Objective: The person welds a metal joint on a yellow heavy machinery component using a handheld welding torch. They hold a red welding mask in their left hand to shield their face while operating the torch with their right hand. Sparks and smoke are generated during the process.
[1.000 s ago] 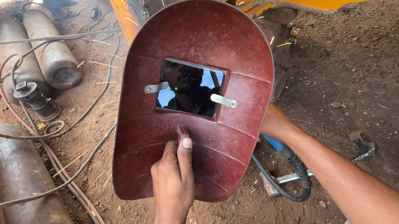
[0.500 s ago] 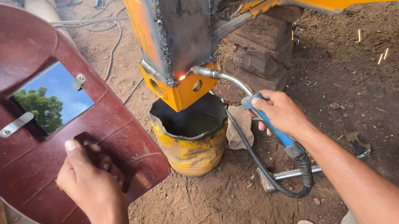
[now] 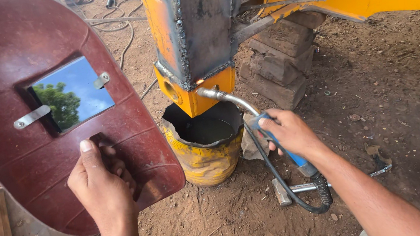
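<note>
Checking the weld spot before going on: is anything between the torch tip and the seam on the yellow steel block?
Nothing visible. The torch in the right hand reaches the seam unobstructed; the face shield in the left hand sits off to the side.

Bare dirt ground point(image 3: 395, 83), daylight, stacked blocks point(image 3: 282, 61)

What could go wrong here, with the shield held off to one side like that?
1. The dark red welding shield in the left hand sits left of the glowing spot on the yellow machine's steel post, so glare may reach the eyes.
2. The right hand grips the blue-handled welding torch bare; sparks might burn it.
3. The black cable loops on the dirt, a possible snag.
</note>
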